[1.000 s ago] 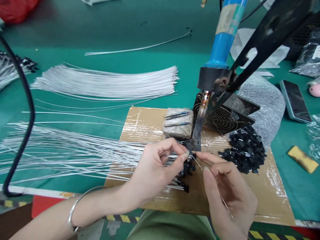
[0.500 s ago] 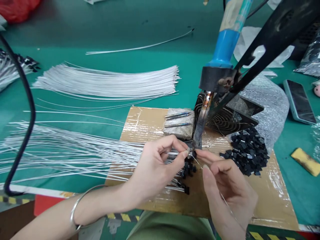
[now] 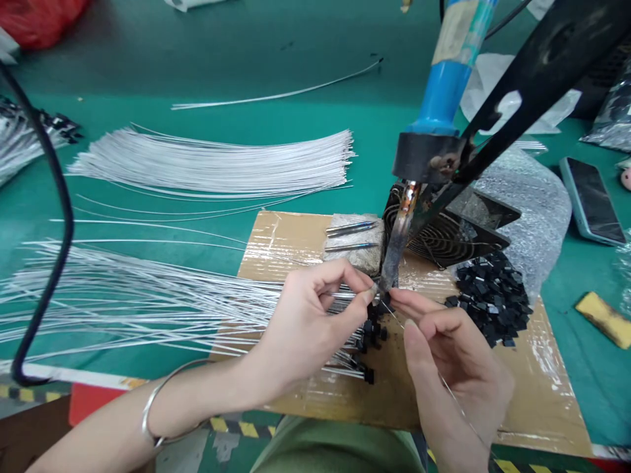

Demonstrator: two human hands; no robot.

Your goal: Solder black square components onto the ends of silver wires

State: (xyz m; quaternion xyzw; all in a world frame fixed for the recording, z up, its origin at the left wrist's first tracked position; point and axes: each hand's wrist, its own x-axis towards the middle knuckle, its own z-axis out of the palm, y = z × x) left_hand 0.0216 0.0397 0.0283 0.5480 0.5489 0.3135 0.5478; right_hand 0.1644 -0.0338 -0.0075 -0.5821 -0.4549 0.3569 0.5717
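My left hand (image 3: 320, 322) is closed in a pinch at the soldering iron's tip, on what looks like the end of a white wire; its fingertips mostly hide it. My right hand (image 3: 453, 368) grips a thin strand of solder wire (image 3: 458, 404) that runs across its palm and out past the thumb to the tip. Its index finger reaches close to the tip; whether it also touches a small part there is hidden. The soldering iron (image 3: 438, 98) hangs tip down in a black metal stand (image 3: 537, 79). Beneath my left hand lie white wires (image 3: 197, 289) with black connectors (image 3: 369, 335).
A cardboard sheet (image 3: 537, 387) covers the work spot. A pile of black connector pieces (image 3: 493, 295) sits right, beside a black fan (image 3: 444, 230). Spare tips lie on a grey block (image 3: 330, 253). Further out are a wire bundle (image 3: 221, 161), a phone (image 3: 591, 200) and a yellow sponge (image 3: 604, 318).
Both hands stay at the iron's tip. My right hand has shifted slightly right, and its index fingertip has risen a little closer to the tip. My left fingertips have moved slightly right.
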